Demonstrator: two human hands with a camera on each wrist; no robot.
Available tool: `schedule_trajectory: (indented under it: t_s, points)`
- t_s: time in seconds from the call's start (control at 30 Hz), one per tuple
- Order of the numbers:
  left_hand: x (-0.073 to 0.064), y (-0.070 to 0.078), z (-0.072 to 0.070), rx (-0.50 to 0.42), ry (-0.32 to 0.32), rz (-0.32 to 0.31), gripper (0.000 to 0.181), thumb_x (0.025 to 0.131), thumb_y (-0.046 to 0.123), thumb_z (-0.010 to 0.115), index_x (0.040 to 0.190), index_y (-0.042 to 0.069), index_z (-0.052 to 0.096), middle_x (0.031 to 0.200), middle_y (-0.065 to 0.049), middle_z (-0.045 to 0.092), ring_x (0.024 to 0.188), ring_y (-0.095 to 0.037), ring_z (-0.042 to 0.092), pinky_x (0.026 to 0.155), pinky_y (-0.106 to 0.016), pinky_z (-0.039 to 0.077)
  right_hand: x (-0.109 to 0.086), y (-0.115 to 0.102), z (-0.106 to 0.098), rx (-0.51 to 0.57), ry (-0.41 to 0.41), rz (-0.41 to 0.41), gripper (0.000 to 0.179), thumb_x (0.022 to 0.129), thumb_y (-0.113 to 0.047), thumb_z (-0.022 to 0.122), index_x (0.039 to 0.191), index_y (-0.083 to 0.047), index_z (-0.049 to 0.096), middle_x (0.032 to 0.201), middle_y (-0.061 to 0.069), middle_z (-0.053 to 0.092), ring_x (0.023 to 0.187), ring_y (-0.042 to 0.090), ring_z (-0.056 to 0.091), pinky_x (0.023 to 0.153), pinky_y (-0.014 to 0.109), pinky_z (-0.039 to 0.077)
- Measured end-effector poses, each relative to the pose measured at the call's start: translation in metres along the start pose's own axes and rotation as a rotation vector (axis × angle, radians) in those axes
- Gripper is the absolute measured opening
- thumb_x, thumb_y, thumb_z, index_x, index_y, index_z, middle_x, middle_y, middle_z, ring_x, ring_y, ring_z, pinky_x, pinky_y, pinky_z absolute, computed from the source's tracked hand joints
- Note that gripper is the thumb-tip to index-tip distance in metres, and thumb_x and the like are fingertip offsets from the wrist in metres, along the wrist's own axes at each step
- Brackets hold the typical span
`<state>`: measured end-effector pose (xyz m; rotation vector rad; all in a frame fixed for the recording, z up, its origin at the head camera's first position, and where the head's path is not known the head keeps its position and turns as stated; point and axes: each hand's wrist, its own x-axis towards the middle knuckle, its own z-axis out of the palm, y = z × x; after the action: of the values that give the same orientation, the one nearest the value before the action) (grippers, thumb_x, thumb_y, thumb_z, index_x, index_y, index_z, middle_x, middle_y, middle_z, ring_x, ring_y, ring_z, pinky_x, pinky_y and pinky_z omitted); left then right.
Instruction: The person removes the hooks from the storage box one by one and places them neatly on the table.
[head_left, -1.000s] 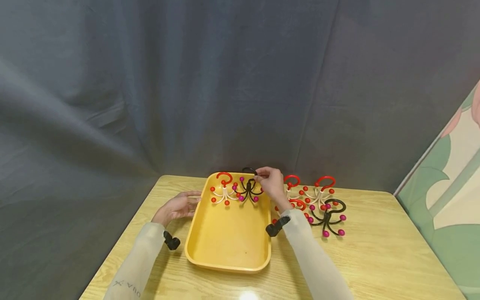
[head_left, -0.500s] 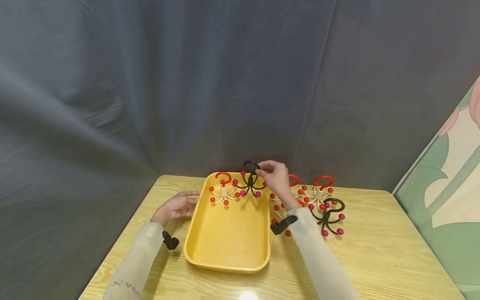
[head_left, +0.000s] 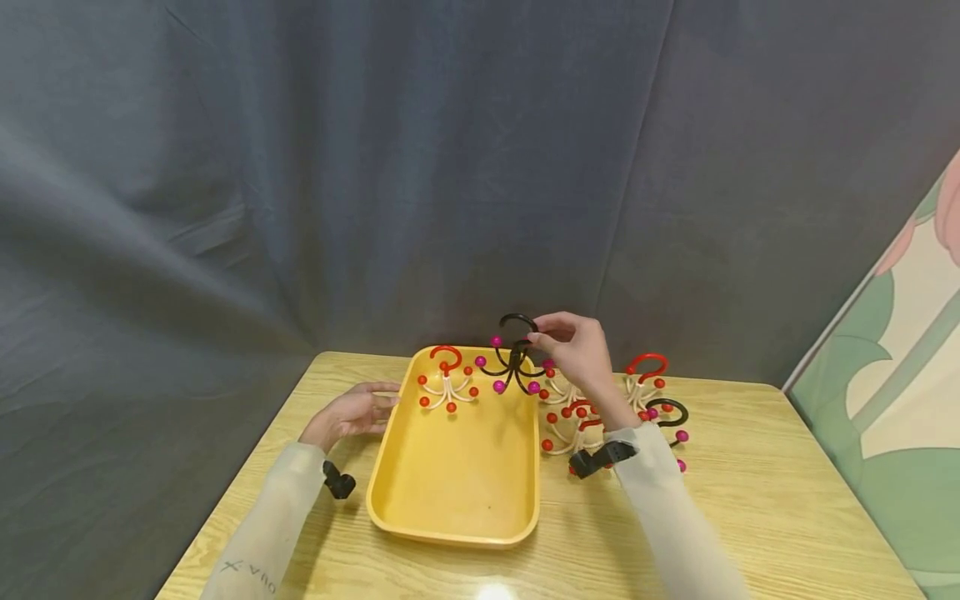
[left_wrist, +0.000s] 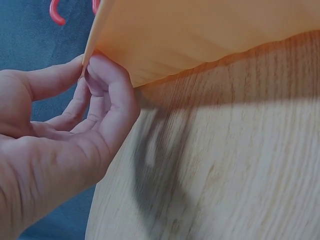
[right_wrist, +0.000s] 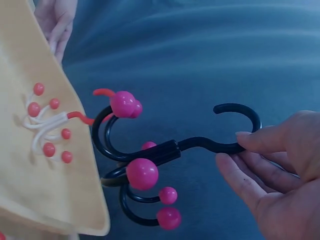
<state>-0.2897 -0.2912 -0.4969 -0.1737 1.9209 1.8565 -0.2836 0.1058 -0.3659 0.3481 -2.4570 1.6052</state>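
Note:
My right hand [head_left: 577, 350] pinches the curved top of a black hook hanger [right_wrist: 165, 150] with several arms tipped by pink balls. The hanger is held up at the far right corner of a yellow tray [head_left: 457, 483], overlapping its rim in the head view. At the tray's left side, my left hand [head_left: 358, 412] pinches the rim between thumb and fingers, as the left wrist view shows. A white hook hanger [head_left: 447, 387] with a red hook and red balls lies at the tray's far end.
Right of the tray, several red-and-white hangers [head_left: 648, 367] lie on the wooden table [head_left: 757, 483]. Another black hanger [head_left: 678, 412] with pink balls lies there, partly hidden by my right arm. A dark curtain [head_left: 480, 183] hangs behind the table; a patterned panel [head_left: 907, 392] stands at right.
My right hand has moved up and to the right with the black hanger, from inside the tray's far end to above its right rim. The left hand stays at the tray.

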Motion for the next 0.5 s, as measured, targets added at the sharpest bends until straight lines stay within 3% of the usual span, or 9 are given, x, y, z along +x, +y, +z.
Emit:
schedule_trajectory:
  t_s: [0.23,0.5]
  points:
    - [-0.005,0.006,0.0,0.02,-0.01,-0.002,0.054,0.107,0.007,0.057,0.156,-0.002,0.037,0.121,-0.01,0.071,0.098,-0.017,0.07,0.082,-0.032,0.062,-0.017,-0.014,-0.03,-0.034,-0.021,-0.013,0.024,0.095,-0.019,0.079,0.115,-0.006,0.078,0.115,0.014,0.078,0.107,0.028,0.077,0.078,0.018,0.058]
    - [-0.005,0.007,-0.003,0.006,-0.001,0.0,0.053,0.106,0.006,0.057,0.155,-0.001,0.037,0.119,-0.011,0.071,0.097,-0.017,0.07,0.08,-0.032,0.062,-0.039,-0.019,-0.053,-0.095,-0.042,-0.011,0.023,0.097,-0.025,0.078,0.116,-0.012,0.077,0.116,0.011,0.079,0.109,0.026,0.078,0.081,0.022,0.06]
